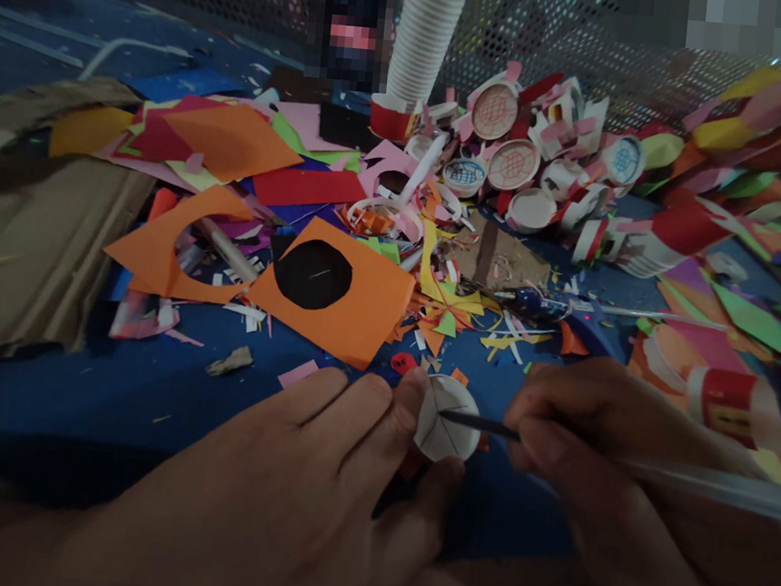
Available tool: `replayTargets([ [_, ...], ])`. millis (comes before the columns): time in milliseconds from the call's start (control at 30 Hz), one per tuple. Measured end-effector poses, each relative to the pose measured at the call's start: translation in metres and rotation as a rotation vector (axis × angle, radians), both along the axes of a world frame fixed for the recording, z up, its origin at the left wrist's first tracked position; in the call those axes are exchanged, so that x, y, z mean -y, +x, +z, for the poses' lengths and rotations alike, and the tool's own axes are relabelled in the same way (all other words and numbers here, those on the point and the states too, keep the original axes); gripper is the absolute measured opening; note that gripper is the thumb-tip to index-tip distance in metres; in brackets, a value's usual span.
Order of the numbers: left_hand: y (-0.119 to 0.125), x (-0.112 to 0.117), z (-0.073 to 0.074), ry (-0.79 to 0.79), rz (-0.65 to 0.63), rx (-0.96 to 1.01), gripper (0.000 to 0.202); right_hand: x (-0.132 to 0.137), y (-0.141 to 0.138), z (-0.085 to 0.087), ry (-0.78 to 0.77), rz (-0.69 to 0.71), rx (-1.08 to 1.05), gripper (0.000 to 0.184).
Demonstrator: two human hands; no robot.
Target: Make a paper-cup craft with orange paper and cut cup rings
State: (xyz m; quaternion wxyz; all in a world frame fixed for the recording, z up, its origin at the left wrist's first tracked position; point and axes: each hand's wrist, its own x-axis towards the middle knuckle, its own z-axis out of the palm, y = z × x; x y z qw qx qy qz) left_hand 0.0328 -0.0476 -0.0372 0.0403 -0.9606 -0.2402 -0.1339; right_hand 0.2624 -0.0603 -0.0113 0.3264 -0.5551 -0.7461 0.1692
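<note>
My left hand grips a small paper cup low in the middle, with thumb and forefinger at its rim. Its round white base faces up and bears several dark lines that meet near the centre. Bits of red show below it, mostly hidden by my fingers. Pinched in my right hand is a pen with a clear barrel, its dark tip touching the white base. A small red button-like piece lies just beyond my left fingertips.
Orange sheets with round cut-outs and many paper scraps cover the blue table. Cut cups with drawn-on bases are heaped behind, beside a tall stack of cups. Folded cardboard lies left, coloured paper right.
</note>
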Motion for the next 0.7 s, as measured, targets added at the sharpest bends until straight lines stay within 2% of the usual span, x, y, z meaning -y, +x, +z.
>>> replayTargets([
  [167,-0.0005,-0.0005,-0.0019,-0.013,-0.012,-0.009,0.039,-0.0005,-0.0028,0.0003,0.008,-0.004,-0.013,0.018],
  [700,-0.0012,-0.0044,0.0026,-0.032,-0.018,-0.006,0.042,-0.0068,-0.0027,-0.0033,-0.011,0.196,-0.023,0.013],
])
